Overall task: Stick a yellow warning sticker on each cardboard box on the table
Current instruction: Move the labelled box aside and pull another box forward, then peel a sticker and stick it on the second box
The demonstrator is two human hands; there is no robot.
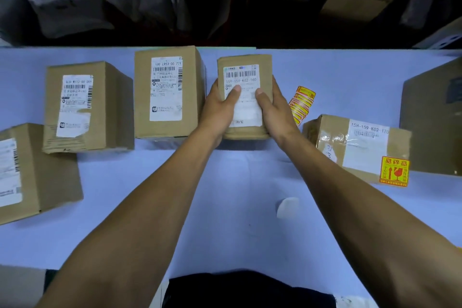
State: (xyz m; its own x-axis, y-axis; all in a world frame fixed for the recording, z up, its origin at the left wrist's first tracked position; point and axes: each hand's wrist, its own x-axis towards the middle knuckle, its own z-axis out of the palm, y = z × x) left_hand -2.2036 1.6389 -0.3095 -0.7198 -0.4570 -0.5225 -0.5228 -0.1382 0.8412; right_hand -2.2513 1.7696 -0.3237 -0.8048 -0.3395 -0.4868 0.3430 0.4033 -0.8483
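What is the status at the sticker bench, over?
Left hand and right hand grip small brown cardboard box. No yellow sticker visible on it. Yellow sticker strip beside right hand. Nothing in the way.

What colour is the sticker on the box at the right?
Yellow with red print, the warning sticker shows best in the head view.

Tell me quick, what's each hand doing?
Left hand: closed on the small box.
Right hand: closed on the same small box.

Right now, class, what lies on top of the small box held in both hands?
A white shipping label covers the small box; both thumbs press on it, hiding some print. No yellow sticker shows.
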